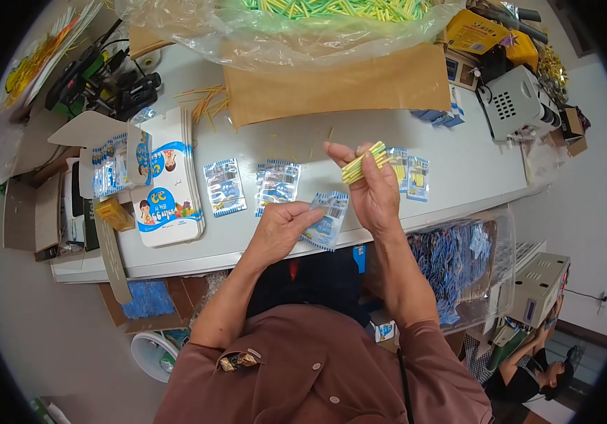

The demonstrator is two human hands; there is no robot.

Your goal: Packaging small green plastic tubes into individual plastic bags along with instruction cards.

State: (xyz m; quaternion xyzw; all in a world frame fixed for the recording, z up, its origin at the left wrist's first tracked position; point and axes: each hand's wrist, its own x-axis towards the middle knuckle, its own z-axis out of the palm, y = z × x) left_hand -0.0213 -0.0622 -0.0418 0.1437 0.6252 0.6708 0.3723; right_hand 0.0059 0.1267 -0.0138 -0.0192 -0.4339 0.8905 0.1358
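Observation:
My right hand is raised over the white table, pinching a small bundle of yellow and green sticks between thumb and fingers. My left hand holds a small blue and white printed packet at the table's near edge. Similar packets lie flat on the table: one to the left, a small pile beside it, and two more just right of my right hand.
A stack of printed cards lies at the left. A large clear bag of yellow-green sticks sits on brown paper at the back. A white machine stands at the right. A clear bin of blue packets sits below the table.

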